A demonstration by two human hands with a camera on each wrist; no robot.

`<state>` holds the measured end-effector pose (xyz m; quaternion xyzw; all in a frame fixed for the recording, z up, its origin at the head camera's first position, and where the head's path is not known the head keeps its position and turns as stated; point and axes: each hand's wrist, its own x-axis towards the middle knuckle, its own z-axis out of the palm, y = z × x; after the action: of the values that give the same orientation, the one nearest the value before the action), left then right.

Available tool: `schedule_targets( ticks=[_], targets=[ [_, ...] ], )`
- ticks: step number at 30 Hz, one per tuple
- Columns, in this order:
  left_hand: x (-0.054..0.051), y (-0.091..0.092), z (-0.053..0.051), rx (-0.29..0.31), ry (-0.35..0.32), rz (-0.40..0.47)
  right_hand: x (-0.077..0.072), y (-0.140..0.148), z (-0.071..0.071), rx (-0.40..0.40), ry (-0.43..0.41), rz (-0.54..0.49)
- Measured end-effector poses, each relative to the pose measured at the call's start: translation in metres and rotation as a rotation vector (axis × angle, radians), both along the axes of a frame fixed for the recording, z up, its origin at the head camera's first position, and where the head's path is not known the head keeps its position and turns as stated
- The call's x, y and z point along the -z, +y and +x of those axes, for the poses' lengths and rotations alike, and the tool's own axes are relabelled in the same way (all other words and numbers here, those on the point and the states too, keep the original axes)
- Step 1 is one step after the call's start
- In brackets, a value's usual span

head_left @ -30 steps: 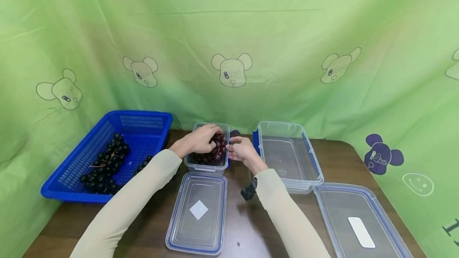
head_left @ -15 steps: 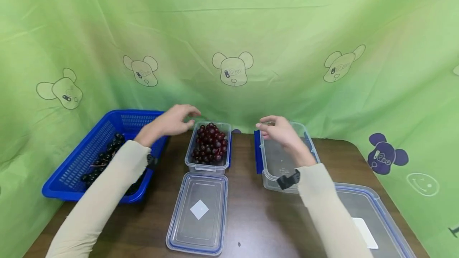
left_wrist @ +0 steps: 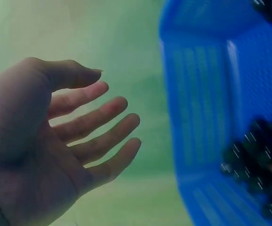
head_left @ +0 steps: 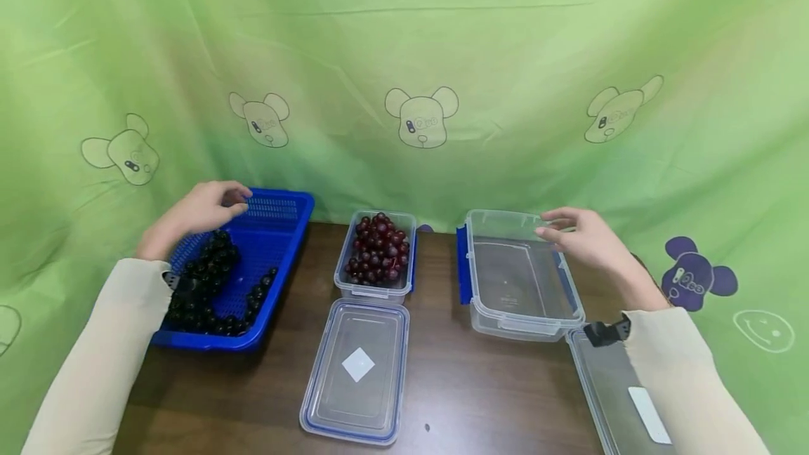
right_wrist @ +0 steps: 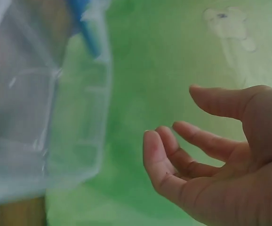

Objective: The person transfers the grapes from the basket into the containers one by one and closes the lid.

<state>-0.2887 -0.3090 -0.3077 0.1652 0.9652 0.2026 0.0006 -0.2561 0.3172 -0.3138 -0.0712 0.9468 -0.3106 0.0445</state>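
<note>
My left hand [head_left: 205, 208] hovers over the far left part of the blue basket [head_left: 272, 244], fingers loosely bent and holding nothing. Dark grapes [head_left: 208, 272] lie in bunches inside that basket. In the left wrist view the hand [left_wrist: 65, 127] is apart from the basket wall [left_wrist: 197, 108]. Above the right side of the larger clear container [head_left: 518, 286] is my right hand [head_left: 588, 237], its fingers relaxed with nothing in them. Only the wooden table and the container's floor show through that container. A smaller clear container [head_left: 373, 292] in the middle holds a heap of red grapes [head_left: 378, 251].
A clear lid [head_left: 354, 385] with a white diamond label lies in front of the small container. The larger lid [head_left: 607, 378] lies at the right, partly under the right forearm. A green curtain [head_left: 417, 34] hangs behind the wooden table [head_left: 480, 399].
Both hands have left the small container and its red grapes. The left hand has moved left over the basket; the right hand has moved right past the larger container's middle.
</note>
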Motion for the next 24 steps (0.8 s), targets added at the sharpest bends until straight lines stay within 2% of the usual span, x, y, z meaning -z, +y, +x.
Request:
schedule_targets(
  ticks=[5, 12, 15, 19, 24],
  targets=[
    [0.015, -0.024, 0.005, -0.055, -0.067, 0.0, 0.017, 0.026, 0.006, 0.018, 0.01, 0.014],
    [0.035, -0.041, 0.007, -0.118, -0.198, 0.032, 0.039, 0.051, 0.005, 0.051, 0.005, -0.012],
    [0.042, -0.045, 0.009, -0.129, -0.248, 0.038, 0.05, 0.059, 0.002, 0.07, -0.049, -0.079],
    [0.049, -0.049, 0.012, -0.139, -0.295, 0.022, 0.064, 0.066, -0.003, 0.072, -0.141, -0.23],
    [0.059, -0.053, 0.012, -0.151, -0.37, 0.021, 0.074, 0.073, -0.01, 0.089, -0.199, -0.363]
  ],
)
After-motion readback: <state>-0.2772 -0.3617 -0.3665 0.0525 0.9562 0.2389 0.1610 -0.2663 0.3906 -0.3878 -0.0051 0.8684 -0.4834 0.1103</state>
